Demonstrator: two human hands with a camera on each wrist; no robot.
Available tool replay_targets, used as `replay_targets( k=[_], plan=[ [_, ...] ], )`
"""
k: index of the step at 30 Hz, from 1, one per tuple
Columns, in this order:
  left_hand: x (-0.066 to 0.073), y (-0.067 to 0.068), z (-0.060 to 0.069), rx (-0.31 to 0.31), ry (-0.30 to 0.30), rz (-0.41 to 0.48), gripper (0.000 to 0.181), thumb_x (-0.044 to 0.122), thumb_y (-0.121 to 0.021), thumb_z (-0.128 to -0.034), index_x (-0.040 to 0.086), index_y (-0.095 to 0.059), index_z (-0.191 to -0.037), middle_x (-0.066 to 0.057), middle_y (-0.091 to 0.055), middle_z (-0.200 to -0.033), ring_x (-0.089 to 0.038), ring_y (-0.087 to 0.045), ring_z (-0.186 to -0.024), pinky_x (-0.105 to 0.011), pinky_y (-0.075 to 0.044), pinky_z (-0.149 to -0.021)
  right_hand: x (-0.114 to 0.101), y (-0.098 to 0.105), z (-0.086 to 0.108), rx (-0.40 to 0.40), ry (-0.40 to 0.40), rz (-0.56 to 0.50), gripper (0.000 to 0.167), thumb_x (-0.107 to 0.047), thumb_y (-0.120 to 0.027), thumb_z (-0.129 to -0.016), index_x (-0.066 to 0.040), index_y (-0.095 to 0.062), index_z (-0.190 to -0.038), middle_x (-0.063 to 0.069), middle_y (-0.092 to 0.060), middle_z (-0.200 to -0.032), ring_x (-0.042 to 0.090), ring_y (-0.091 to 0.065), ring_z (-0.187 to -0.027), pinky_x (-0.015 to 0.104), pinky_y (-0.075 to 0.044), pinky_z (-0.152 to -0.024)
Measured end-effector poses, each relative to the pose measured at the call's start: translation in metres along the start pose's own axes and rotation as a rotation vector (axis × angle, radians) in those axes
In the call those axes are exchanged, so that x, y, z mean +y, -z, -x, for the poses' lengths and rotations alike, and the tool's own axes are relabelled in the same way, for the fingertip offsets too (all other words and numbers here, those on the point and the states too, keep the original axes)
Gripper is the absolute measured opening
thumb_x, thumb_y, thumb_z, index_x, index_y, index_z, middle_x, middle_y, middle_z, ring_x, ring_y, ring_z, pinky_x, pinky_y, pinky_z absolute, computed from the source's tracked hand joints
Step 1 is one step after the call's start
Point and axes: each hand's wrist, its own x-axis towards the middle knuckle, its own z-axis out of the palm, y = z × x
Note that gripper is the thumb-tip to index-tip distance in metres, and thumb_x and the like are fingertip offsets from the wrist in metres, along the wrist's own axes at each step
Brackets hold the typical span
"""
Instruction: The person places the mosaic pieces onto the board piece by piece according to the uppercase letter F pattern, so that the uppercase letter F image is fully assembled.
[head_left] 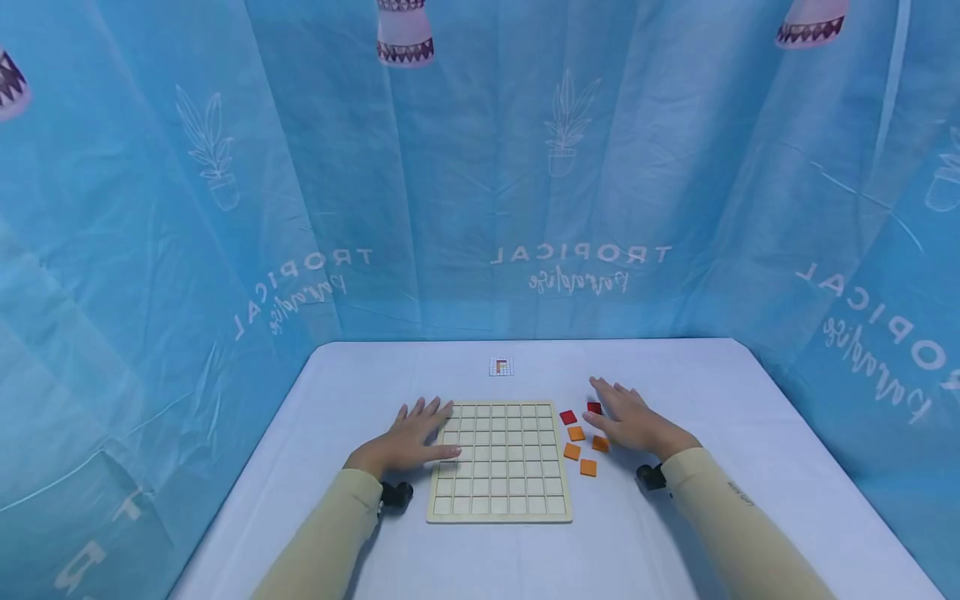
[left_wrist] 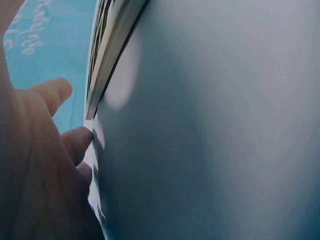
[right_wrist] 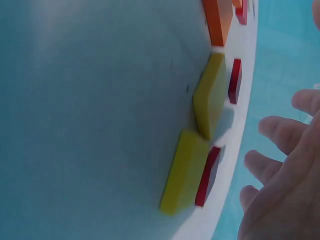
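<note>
Beige sleeves [head_left: 326, 529] flanked a gridded board [head_left: 498, 458]; left hand [head_left: 406, 437] and right hand [head_left: 637, 423] were spread, empty; placing seemingly unstarted, needing square tiles [head_left: 588, 467] pinched.

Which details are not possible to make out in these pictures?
Head: exact pattern on the card, too small.
Head: yellow tiles, apparently covered by the right hand.
Left wrist: board, cut off by the top edge.
Right wrist: nearest orange tile, cut off by the top edge.
</note>
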Motion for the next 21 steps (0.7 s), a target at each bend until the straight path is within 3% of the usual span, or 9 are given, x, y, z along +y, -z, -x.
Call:
replay_targets(
  k=[9,15,21],
  plan=[
    [0.0,-0.009,0.004,0.027,-0.01,0.004,0.117,0.081,-0.066,-0.0836,0.017,-0.021,-0.17,-0.013,-0.015,-0.174,-0.037,-0.002,-0.159,-0.055,0.004,-0.126,-0.009,-0.011,-0.008,-0.016,-0.008,-0.055,0.084,-0.046,-0.066,-0.104,-0.015,-0.024,-0.17,0.018,-0.03,-0.169,0.047,-0.015,-0.155,0.071,-0.014,-0.12],
    [0.0,-0.013,0.008,0.045,-0.038,0.028,0.119,0.08,-0.069,-0.0817,0.015,-0.023,-0.17,-0.01,-0.016,-0.174,-0.032,-0.002,-0.159,-0.052,0.006,-0.126,-0.011,-0.015,-0.013,-0.004,0.047,-0.025,0.081,-0.029,-0.071,-0.104,-0.009,-0.026,-0.168,0.021,-0.036,-0.165,0.044,-0.027,-0.153,0.064,-0.012,-0.124],
    [0.0,-0.015,0.01,0.055,-0.021,0.004,0.124,0.083,-0.07,-0.0767,0.015,-0.024,-0.17,-0.008,-0.014,-0.174,-0.03,-0.002,-0.16,-0.05,0.005,-0.127,-0.016,-0.017,-0.017,-0.018,0.074,-0.013,0.072,-0.017,-0.07,-0.104,-0.009,-0.034,-0.166,0.018,-0.042,-0.162,0.04,-0.032,-0.152,0.061,-0.014,-0.124]
  ],
)
